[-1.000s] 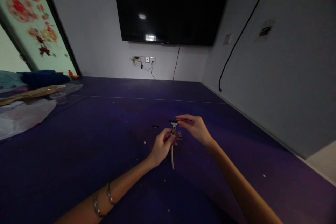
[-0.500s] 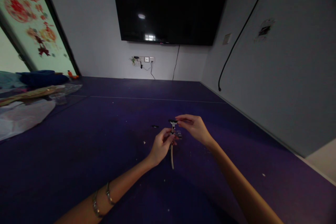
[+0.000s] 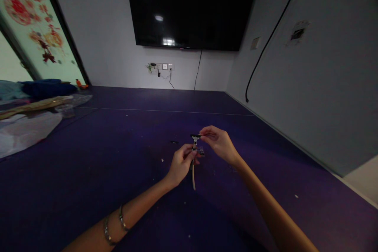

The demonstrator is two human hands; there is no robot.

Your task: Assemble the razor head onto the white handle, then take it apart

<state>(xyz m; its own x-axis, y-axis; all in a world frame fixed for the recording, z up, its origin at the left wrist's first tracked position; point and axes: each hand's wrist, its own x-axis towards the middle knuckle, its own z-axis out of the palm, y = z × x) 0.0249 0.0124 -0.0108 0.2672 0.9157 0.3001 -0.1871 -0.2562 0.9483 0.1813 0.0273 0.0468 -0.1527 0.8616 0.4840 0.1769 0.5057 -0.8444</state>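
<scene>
My left hand is closed around the neck of a razor, which stands about upright with its pale handle hanging below my fingers. Across the top sits a dark razor head, forming a T. The fingertips of my right hand pinch the right end of that head. Just behind my left fingers is a small clear plastic case with dark parts in it; whether my fingers hold it I cannot tell. A small dark flat piece lies on the purple surface to the left.
The purple surface carries a few white specks. Plastic bags and dark blue cloth lie at the left. A television hangs on the far wall above sockets. A black cable hangs along the right wall.
My right hand has shifted very slightly up and to the right along the razor head. My left hand and the razor have stayed almost still.
</scene>
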